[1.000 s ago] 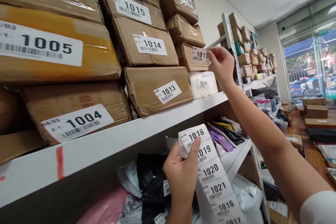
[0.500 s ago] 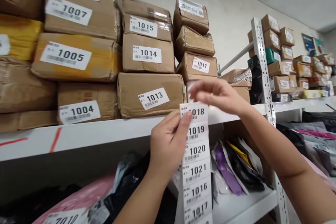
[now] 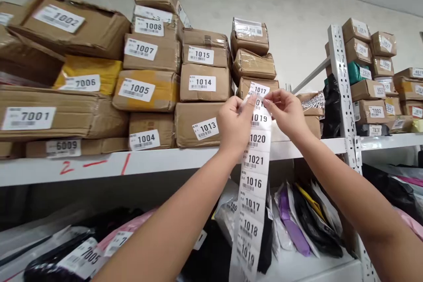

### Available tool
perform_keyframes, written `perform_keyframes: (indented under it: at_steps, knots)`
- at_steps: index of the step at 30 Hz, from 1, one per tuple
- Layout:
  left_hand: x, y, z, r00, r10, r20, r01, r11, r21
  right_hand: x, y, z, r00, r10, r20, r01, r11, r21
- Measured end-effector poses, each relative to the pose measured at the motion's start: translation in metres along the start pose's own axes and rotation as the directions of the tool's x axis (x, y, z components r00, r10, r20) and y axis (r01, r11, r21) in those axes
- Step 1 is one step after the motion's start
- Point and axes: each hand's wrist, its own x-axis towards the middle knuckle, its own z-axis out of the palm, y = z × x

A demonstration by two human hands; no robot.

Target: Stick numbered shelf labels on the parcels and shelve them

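A long white strip of printed number labels (image 3: 254, 181) hangs down before the shelf, its lower end curling. Near its top, my left hand (image 3: 235, 125) is closed in a pinch on the strip's left side. My right hand (image 3: 287, 112) pinches the top label, numbered 1018, at its right edge; fingers partly cover the number. Just behind the hands stands a cardboard box (image 3: 243, 84) labelled 1017, partly hidden. Two boxes are stacked above it: a taped brown one (image 3: 254, 64) and one with a shipping label (image 3: 249, 44).
Stacked numbered boxes, among them box 1014 (image 3: 198, 92) and box 1005 (image 3: 165, 90), line the white shelf (image 3: 172, 161). A perforated metal post (image 3: 340, 79) rises at right. Bagged parcels (image 3: 294, 224) fill the level below.
My right hand has come down and left, from open above the strip to pinching its top label. The strip and my left hand have risen in view, and the view has widened leftward.
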Motion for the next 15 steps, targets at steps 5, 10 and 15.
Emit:
perform_keyframes:
  at_steps: [5,10,15]
  knots:
    - [0.003,-0.005,-0.01,0.952,-0.148,0.268,0.128,0.988,0.088,0.08,0.013,-0.005,0.967,-0.251,-0.043,0.236,0.946,-0.22]
    - [0.0,-0.008,-0.026,0.964,-0.087,0.251,0.07,0.995,0.076,0.152,0.032,-0.012,0.95,-0.313,0.011,0.291,0.867,-0.404]
    - [0.006,-0.012,-0.038,0.973,-0.021,0.229,0.015,0.999,0.031,0.162,0.044,-0.01,0.937,-0.346,0.049,0.306,0.744,-0.594]
